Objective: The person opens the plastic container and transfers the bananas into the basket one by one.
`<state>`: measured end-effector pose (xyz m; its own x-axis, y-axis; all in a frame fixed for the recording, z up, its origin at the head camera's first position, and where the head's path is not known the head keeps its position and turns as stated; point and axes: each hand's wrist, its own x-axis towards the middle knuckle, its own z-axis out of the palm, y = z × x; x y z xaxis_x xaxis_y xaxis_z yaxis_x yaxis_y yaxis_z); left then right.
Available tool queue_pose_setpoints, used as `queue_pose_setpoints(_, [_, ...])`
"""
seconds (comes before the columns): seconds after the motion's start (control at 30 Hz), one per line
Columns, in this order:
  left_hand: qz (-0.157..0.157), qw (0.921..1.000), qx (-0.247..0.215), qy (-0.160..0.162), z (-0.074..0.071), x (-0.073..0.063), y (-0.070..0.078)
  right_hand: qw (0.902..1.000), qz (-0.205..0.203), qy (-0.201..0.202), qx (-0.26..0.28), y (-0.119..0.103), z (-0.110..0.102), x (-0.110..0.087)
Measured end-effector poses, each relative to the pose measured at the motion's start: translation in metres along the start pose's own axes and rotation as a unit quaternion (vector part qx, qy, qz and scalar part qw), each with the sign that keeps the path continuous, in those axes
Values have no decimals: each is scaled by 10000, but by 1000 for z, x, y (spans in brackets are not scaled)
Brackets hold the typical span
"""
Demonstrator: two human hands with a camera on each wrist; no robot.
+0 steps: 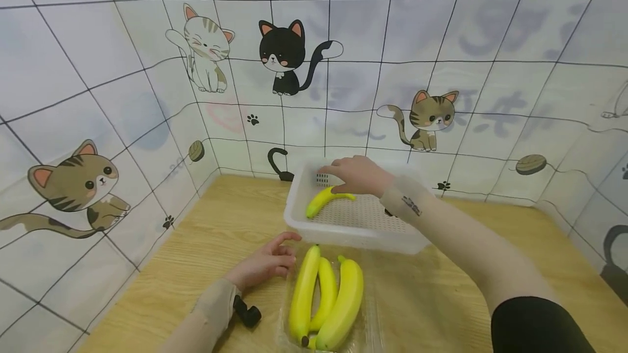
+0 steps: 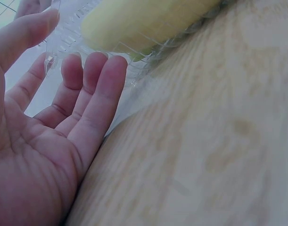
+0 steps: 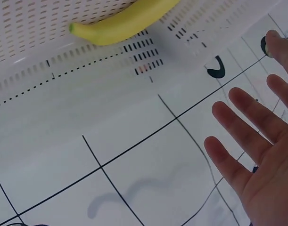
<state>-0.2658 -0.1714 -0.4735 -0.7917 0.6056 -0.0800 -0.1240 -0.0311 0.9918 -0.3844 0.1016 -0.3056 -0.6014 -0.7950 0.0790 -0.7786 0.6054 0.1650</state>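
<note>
On the right wrist band (image 1: 411, 204), some dark lettering is printed, but it is too small to be read; on the wall (image 1: 353, 86), pale purple marks look like writing, also too blurred to make out. The single banana (image 1: 319, 204) lies inside the white plastic basket (image 1: 350, 237), toward its 9 o'clock side. Its long axis goes from the blunt end at 7 o'clock to the thin end at 2 o'clock, with a bend upward. Nearer to the person, at about 6 o'clock from the basket, a clear plastic tray (image 1: 371, 317) stands on the tabletop (image 1: 432, 293). In it, the left banana (image 1: 304, 294), the middle banana (image 1: 327, 290) and the right banana (image 1: 344, 301) lie lengthwise, their upper ends toward 12 o'clock and their lower ends toward 6 or 7.

The right hand (image 1: 362, 175) is over the basket; its grip is wide, with fingers spread, and has hold of nothing. The left hand (image 1: 265, 263) is at the tray's 10 o'clock edge, its grip loose with fingers softly bent; whether they touch the edge, I cannot tell.
</note>
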Motion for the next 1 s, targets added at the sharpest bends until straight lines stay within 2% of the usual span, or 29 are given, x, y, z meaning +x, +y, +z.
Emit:
queue_pose_setpoints(0.27, [14,9999,-100,-34,-1,1,2,9978,-577,328,-30,-31,-10,-24])
queue_pose_setpoints(0.43, [-20,10000,5,75,-3,1,3,9940,-990,446,-103,-47,-10,-42])
queue_pose_setpoints(0.67, [-42,10000,56,30,-4,0,4,9859,-1548,640,-66,-71,-5,-64])
queue_pose_setpoints(1.0, [-163,9998,57,55,-2,-1,4,9800,-1865,668,167,-101,13,-85])
